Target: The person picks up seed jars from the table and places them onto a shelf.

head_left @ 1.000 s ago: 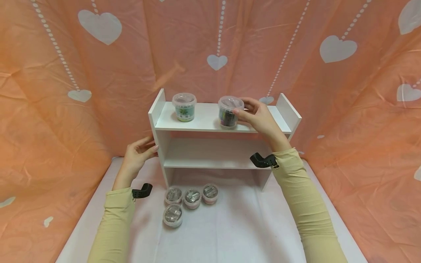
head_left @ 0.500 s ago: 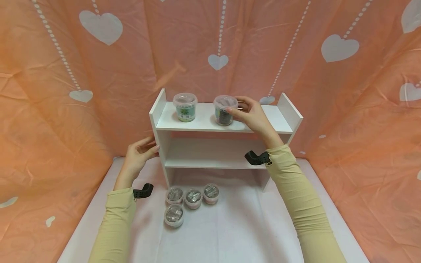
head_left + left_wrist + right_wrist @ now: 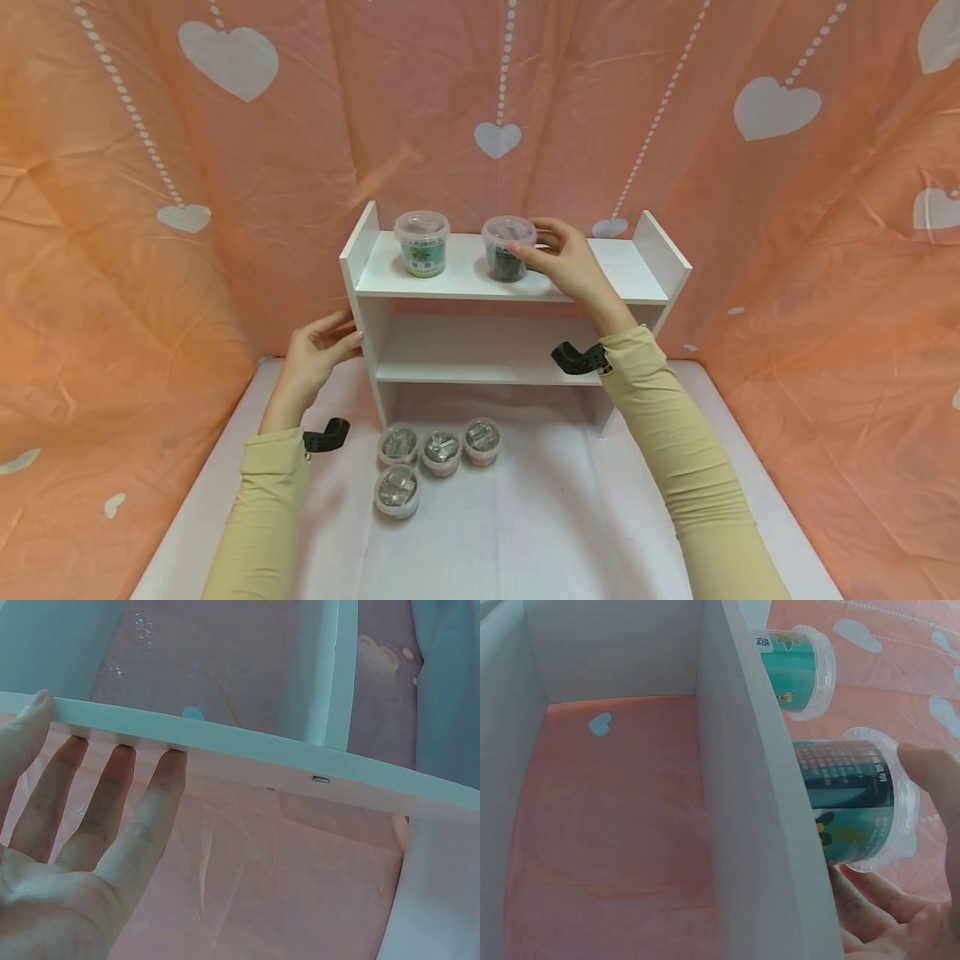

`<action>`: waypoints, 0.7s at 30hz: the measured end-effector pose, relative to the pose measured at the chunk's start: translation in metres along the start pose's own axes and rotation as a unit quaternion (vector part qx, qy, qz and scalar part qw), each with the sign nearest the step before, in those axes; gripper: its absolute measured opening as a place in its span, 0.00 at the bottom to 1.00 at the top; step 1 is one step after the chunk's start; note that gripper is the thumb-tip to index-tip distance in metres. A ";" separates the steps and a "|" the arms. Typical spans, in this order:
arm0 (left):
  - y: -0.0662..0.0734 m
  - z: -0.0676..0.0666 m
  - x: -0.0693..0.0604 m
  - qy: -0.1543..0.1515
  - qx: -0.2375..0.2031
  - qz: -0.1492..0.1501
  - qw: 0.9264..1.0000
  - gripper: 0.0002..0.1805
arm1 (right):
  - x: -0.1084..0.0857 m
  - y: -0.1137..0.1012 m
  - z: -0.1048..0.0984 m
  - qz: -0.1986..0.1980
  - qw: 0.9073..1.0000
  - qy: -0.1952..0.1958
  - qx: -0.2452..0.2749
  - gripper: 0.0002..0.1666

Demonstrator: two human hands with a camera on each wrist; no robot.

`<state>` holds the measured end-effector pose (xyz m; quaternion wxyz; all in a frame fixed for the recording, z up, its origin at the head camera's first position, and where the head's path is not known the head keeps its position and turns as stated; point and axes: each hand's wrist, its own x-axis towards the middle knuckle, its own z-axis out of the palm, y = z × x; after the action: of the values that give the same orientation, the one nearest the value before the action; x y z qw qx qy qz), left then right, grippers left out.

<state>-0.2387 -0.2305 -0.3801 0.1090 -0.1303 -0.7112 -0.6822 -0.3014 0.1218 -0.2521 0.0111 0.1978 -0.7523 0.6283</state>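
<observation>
On the top board of a white shelf unit point(image 3: 480, 283) stand two clear-lidded tubs. My right hand point(image 3: 573, 262) grips the dark-labelled tub point(image 3: 507, 258) from its right side; the right wrist view shows the thumb on the lid edge of this tub point(image 3: 855, 795) and fingers below. The other tub point(image 3: 422, 250), with a green label, is upright near the left end. My left hand point(image 3: 309, 362) rests against the unit's left side panel; in the left wrist view the fingertips of this hand point(image 3: 82, 847) touch the white panel's edge.
Several small lidded tubs point(image 3: 441, 450) are grouped on the white tabletop point(image 3: 525, 533) in front of the unit's left half. The middle board point(image 3: 480, 346) lies below the top one. Orange cloth with white hearts point(image 3: 420, 100) hangs behind and at both sides.
My right hand has moved left along the top board with the dark-labelled tub, closer to the green-labelled one. The left hand has stayed at the side panel.
</observation>
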 end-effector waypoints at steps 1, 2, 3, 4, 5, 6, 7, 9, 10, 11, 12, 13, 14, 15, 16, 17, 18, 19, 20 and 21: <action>0.000 0.000 0.000 -0.001 0.000 0.001 1.000 0.30 | 0.000 0.000 0.000 0.001 1.000 0.000 -0.001 0.33; -0.001 0.000 0.001 -0.001 -0.003 0.001 1.000 0.30 | 0.001 0.000 0.001 0.003 1.000 0.000 -0.001 0.33; -0.001 0.000 0.001 0.000 -0.004 0.001 1.000 0.30 | 0.001 0.000 0.001 0.003 1.000 -0.001 -0.001 0.33; -0.001 -0.001 0.001 -0.002 -0.006 0.002 1.000 0.30 | 0.001 0.000 0.001 0.004 1.000 -0.002 -0.003 0.33; -0.002 -0.001 0.001 -0.002 -0.009 0.003 1.000 0.30 | 0.001 0.000 0.001 0.005 1.000 -0.003 -0.004 0.33; -0.002 -0.001 0.001 -0.003 -0.010 0.004 1.000 0.30 | 0.001 0.000 0.001 0.006 1.000 -0.004 -0.006 0.33; -0.002 -0.001 0.001 -0.003 -0.013 0.005 1.000 0.30 | 0.001 0.000 0.001 0.006 1.000 -0.005 -0.009 0.33; -0.002 -0.001 0.001 -0.005 -0.010 0.006 1.000 0.30 | 0.001 -0.001 0.001 0.005 1.000 -0.008 -0.010 0.34; -0.002 -0.001 0.001 -0.005 -0.008 0.006 1.000 0.30 | 0.001 -0.001 0.001 0.005 1.000 -0.009 -0.011 0.34; -0.002 -0.001 0.001 -0.004 -0.007 0.005 1.000 0.30 | 0.001 -0.001 0.000 0.004 1.000 -0.010 -0.009 0.34; -0.002 -0.001 0.001 -0.005 -0.004 0.005 1.000 0.30 | 0.000 -0.001 0.000 0.002 1.000 -0.010 -0.007 0.34; -0.002 -0.001 0.001 -0.005 -0.001 0.004 1.000 0.30 | 0.000 -0.001 0.000 0.000 1.000 -0.010 -0.004 0.33; -0.002 -0.002 0.001 -0.006 0.001 0.003 1.000 0.30 | 0.000 -0.001 0.000 -0.003 1.000 -0.011 0.003 0.33; -0.001 -0.002 0.001 -0.005 0.001 0.000 1.000 0.30 | -0.001 0.000 -0.001 -0.005 1.000 -0.011 0.010 0.32; -0.001 -0.002 0.001 -0.005 0.003 -0.001 1.000 0.30 | -0.002 0.000 -0.001 -0.008 1.000 -0.010 0.018 0.32; -0.001 -0.002 0.000 -0.005 0.003 -0.002 1.000 0.30 | -0.002 0.000 -0.002 -0.010 1.000 -0.011 0.027 0.31; -0.001 -0.002 0.000 -0.005 0.003 -0.002 1.000 0.30 | -0.003 0.000 -0.003 -0.013 0.999 -0.009 0.034 0.30; -0.001 -0.002 0.000 -0.005 0.002 -0.003 1.000 0.30 | -0.004 0.000 -0.004 -0.016 0.999 -0.007 0.042 0.29; -0.001 -0.002 0.000 -0.005 0.001 -0.004 1.000 0.30 | -0.005 0.000 -0.004 -0.019 0.998 -0.006 0.052 0.28; -0.001 -0.002 0.000 -0.006 0.001 -0.004 1.000 0.30 | -0.007 0.000 -0.005 -0.022 0.998 -0.003 0.061 0.27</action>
<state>-0.2396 -0.2323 -0.3811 0.1028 -0.1315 -0.7132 -0.6808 -0.2967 0.1286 -0.2531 0.0103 0.2168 -0.7084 0.6716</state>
